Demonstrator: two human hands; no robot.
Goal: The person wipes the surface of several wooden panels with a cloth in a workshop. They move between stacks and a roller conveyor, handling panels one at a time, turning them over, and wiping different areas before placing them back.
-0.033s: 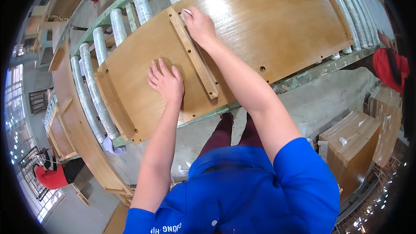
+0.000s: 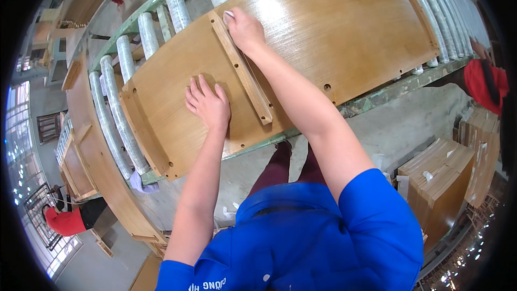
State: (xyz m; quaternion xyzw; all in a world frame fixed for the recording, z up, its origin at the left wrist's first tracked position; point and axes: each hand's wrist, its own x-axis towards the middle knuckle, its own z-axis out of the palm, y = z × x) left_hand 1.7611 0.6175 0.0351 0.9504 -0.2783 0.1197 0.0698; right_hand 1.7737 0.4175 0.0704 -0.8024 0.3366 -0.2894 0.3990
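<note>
A long curved-edge wooden panel [image 2: 344, 32] with a glossy brown surface and drilled holes lies across the rollers. A wooden strip [image 2: 235, 56] with holes runs across it, standing proud of the surface. My right hand [image 2: 246, 29] is closed beside the strip's far end, gripping a small whitish piece [image 2: 230, 14]; most of it is hidden by the fingers, so its kind cannot be told. Left of the strip, my left hand [image 2: 208, 102] rests flat on the panel, fingers spread, holding nothing.
Metal rollers [image 2: 178, 12] in a green frame support the panel. More wooden strips edge its left end [image 2: 144, 133] and right end [image 2: 417, 11]. Stacked boards [image 2: 436, 167] stand at lower right. A person in red [image 2: 64, 221] is at far left, another red sleeve [image 2: 484, 86] at right.
My right hand has shifted very slightly left and down along the strip, still gripping the whitish piece. The left hand stays flat on the panel.
</note>
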